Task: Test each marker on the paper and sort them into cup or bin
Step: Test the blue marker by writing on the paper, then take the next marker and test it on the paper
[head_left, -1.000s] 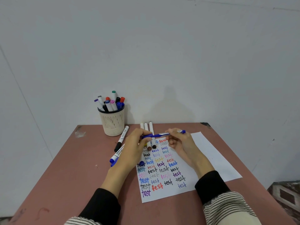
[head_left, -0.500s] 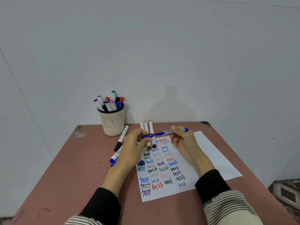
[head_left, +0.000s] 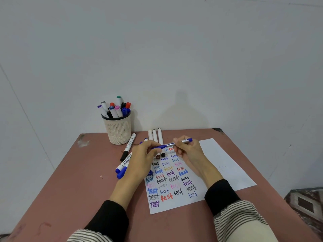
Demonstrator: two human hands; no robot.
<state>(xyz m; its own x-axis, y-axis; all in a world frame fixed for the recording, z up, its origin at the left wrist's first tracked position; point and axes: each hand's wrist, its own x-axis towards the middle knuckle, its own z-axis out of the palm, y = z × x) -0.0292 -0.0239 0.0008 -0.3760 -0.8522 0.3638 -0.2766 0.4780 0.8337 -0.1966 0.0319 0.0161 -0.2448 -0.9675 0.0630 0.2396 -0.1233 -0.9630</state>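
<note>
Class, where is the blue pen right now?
In the head view the blue pen is held level between the left hand and right hand, above the top of the test paper.

Your blue pen crosses white paper covered in multicoloured "test" words – a cream mesh cup on the reddish-brown table (your sleeves striped black-and-white).

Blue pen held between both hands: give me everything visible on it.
The blue pen is slim, with a dark blue section toward the left hand, a clear or silvery barrel in the middle and a blue end by the right hand. It looks like plastic. It lies nearly level, right end slightly higher, above the top of the paper. Fingers of both hands pinch it; whether it is capped cannot be told.
</note>
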